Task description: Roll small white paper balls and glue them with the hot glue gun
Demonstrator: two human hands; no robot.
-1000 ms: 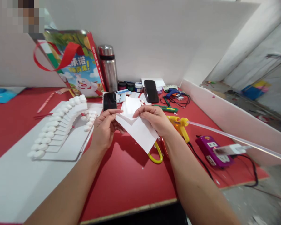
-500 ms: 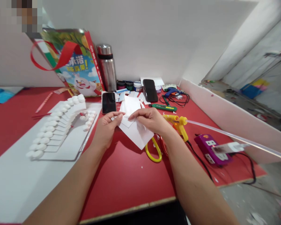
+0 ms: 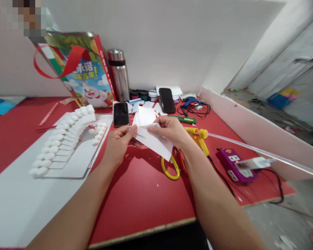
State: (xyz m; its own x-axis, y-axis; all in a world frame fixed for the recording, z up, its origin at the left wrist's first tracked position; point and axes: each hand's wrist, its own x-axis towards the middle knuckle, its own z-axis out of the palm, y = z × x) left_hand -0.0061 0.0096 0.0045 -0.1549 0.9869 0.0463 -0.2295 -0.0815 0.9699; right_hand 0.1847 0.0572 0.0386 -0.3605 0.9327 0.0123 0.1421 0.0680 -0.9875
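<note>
Head view: I have a white paper sheet [image 3: 159, 144] between both hands, to the left of the yellow glue gun [image 3: 203, 147], raised over the smooth red worktop [image 3: 141, 194]. It looks thin and matte, with a creased, turned-over upper edge and a pointed lower corner. More white paper [image 3: 145, 114] stands bent just behind it; I can't tell whether the two touch.

On the left hand [image 3: 121, 139], the grip is closed in a pinch on the sheet's left end, thumb on top and the other fingers curled beneath. On the right hand [image 3: 168, 130], the grip is clamped at the upper edge, thumb laid flat along the paper and the index finger bent over it.

From the glue gun, a clear, rod-like stick [image 3: 250, 149] runs out to the right. Nearer me and left of the gun lies a glossy yellow loop [image 3: 172, 177]; to its right sits a purple box [image 3: 227, 163] with hard edges. Well left of the gun I see a stepped white model [image 3: 74, 137] of flat panels, lined with rounded white discs [image 3: 56, 142]. Beyond the gun, to the left, stands a brushed-metal flask [image 3: 121, 78].
</note>
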